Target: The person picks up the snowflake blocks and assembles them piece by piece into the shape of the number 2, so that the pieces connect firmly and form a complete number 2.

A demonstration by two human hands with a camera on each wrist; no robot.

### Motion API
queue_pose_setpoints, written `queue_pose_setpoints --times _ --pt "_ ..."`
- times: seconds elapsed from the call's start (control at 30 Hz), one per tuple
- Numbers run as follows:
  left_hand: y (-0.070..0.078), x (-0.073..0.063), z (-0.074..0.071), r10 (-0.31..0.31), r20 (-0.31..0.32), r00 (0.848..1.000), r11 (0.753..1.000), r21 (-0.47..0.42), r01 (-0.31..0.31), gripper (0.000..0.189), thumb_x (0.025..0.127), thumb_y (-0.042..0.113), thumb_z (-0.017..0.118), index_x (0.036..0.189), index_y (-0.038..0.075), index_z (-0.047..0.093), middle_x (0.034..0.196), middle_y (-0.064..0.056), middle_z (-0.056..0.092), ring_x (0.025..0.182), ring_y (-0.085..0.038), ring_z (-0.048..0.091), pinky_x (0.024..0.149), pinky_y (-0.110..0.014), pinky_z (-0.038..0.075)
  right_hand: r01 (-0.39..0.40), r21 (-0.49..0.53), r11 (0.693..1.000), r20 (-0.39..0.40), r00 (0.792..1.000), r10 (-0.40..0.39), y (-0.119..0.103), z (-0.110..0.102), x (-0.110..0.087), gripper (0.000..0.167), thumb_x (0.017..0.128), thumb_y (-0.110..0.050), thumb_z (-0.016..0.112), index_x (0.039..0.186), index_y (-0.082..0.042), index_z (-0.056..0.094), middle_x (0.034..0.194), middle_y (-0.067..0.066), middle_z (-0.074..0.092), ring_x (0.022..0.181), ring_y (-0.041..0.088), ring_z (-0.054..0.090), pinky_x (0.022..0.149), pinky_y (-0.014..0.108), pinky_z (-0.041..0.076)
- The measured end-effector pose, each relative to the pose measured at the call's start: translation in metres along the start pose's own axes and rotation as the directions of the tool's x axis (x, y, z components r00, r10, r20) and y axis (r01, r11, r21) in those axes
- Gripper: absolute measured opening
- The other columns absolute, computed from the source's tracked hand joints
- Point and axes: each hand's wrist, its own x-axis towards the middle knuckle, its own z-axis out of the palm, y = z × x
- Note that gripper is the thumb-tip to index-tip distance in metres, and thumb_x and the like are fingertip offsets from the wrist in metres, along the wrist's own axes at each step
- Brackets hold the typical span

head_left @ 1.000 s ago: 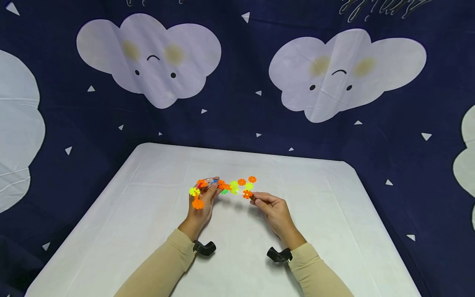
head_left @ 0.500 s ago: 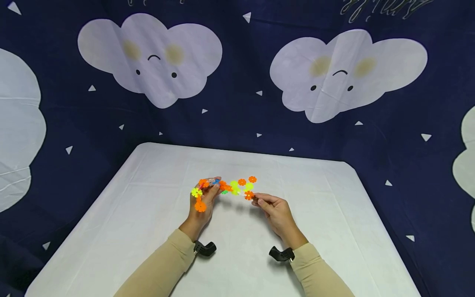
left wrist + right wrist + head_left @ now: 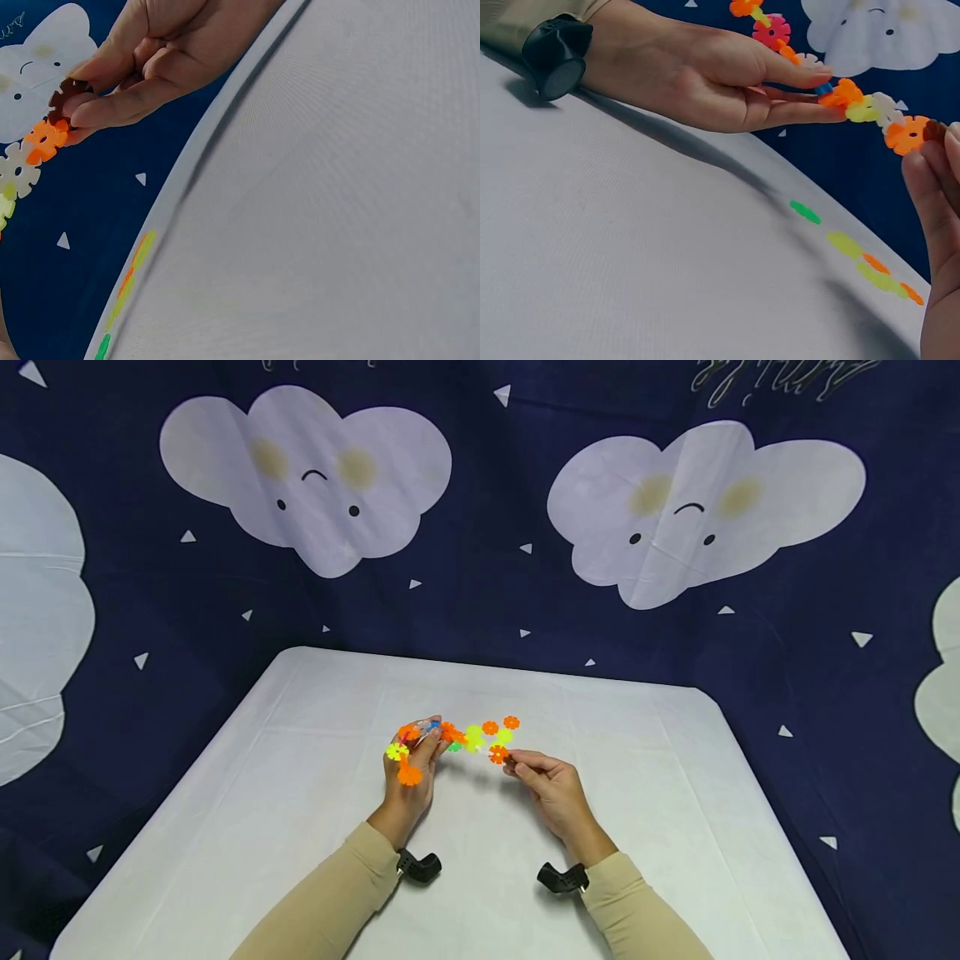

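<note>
My left hand (image 3: pixel 407 789) holds a chain of snowflake discs above the table, pinching it near a blue disc (image 3: pixel 823 89) between thumb and fingers. From that grip the chain hangs back over the wrist to an orange disc (image 3: pixel 409 774); a pink disc (image 3: pixel 772 32) is part of that stretch. Its other end runs right through yellow and white discs to an orange disc (image 3: pixel 907 136). There my right hand (image 3: pixel 557 797) pinches a brown disc (image 3: pixel 69 99) against the orange one's edge. Whether their slots interlock I cannot tell.
Several loose discs lie on the white table (image 3: pixel 480 877) beyond the chain, among them a green one (image 3: pixel 805 212), a yellow one (image 3: pixel 844 244) and an orange one (image 3: pixel 512 722). A dark blue cloth with clouds (image 3: pixel 307 485) hangs behind the table.
The right hand shifts slightly right, then back left, with the brown disc and the chain's orange end. The left hand tilts a little, and the chain's hanging end turns. Both grips stay.
</note>
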Motion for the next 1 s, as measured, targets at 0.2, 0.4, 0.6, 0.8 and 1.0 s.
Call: queue_pose_setpoints --times 0.2,0.4,0.6,0.8,1.0 --pt "-0.0031 0.0009 -0.0015 0.015 -0.011 1.0 0.999 -0.039 -0.016 0.038 0.096 -0.013 0.068 0.126 -0.025 0.05 0.134 -0.04 0.056 0.109 -0.029 0.069 0.091 -0.037 0.06 0.007 -0.006 1.0 -0.06 0.998 -0.007 0.0018 0.0027 -0.0012 0.03 0.101 0.011 0.062 0.127 0.027 0.058 0.126 0.019 0.068 0.105 0.025 0.073 0.099 0.04 0.056" --pt "-0.0015 -0.0008 0.0002 0.036 0.017 0.999 0.999 0.014 -0.036 0.033 0.098 -0.012 0.068 0.123 -0.024 0.051 0.133 -0.035 0.06 0.108 -0.027 0.069 0.09 -0.035 0.06 0.022 0.0 1.0 -0.062 0.998 -0.022 0.0013 0.0021 -0.0023 0.028 0.101 0.013 0.061 0.126 0.026 0.059 0.126 0.019 0.069 0.103 0.025 0.073 0.098 0.04 0.056" --pt "-0.0001 -0.0019 0.0004 0.044 0.047 0.998 0.996 0.075 -0.048 0.034 0.098 -0.011 0.068 0.128 -0.021 0.054 0.135 -0.03 0.061 0.109 -0.025 0.069 0.093 -0.035 0.059 0.008 -0.003 1.0 -0.061 0.998 -0.008 0.0006 0.0 -0.0026 0.026 0.101 0.013 0.061 0.125 0.024 0.062 0.125 0.018 0.069 0.104 0.025 0.073 0.098 0.039 0.057" --pt "-0.0008 -0.002 -0.0001 0.049 0.043 0.998 0.994 0.099 -0.054 0.037 0.098 -0.01 0.068 0.13 -0.021 0.053 0.139 -0.032 0.057 0.106 -0.022 0.07 0.093 -0.035 0.059 -0.019 -0.001 1.0 -0.046 0.999 0.019 0.0002 0.0007 -0.0034 0.027 0.101 0.012 0.062 0.126 0.023 0.062 0.127 0.019 0.068 0.106 0.026 0.073 0.099 0.04 0.056" --pt "-0.0027 -0.0036 0.0005 0.044 0.041 0.998 0.993 0.104 -0.048 0.038 0.099 -0.011 0.067 0.132 -0.023 0.05 0.143 -0.037 0.052 0.105 -0.02 0.069 0.094 -0.034 0.058 -0.042 -0.007 0.999 -0.093 0.995 0.041 -0.0001 0.0028 -0.005 0.028 0.101 0.012 0.061 0.127 0.023 0.061 0.125 0.018 0.069 0.102 0.023 0.074 0.098 0.037 0.056"
